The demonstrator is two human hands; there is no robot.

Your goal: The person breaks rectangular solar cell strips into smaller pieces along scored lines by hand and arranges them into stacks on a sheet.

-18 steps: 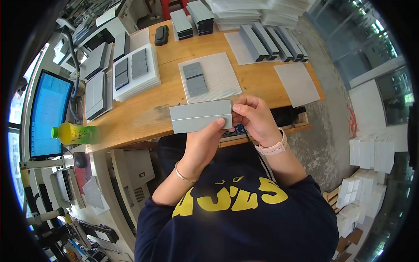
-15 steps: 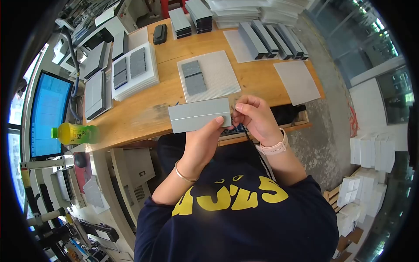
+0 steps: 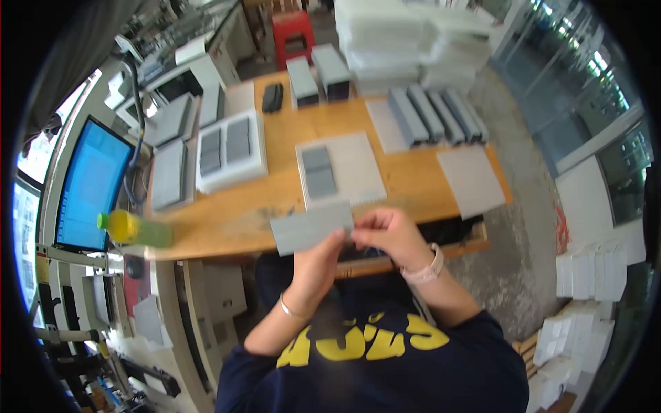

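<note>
A grey plate is resting in the left hand, which is gripping it near the table's front edge. The right hand is holding its fingers bunched at the plate's end; whether they are gripping it, I cannot tell. Beyond, two grey pieces are lying on a white sheet.

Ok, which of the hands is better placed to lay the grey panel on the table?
Probably the left hand: it holds the grey panel, thumb on top near the right end. The right hand is close beside that end, but blur hides whether it grips anything.
</note>
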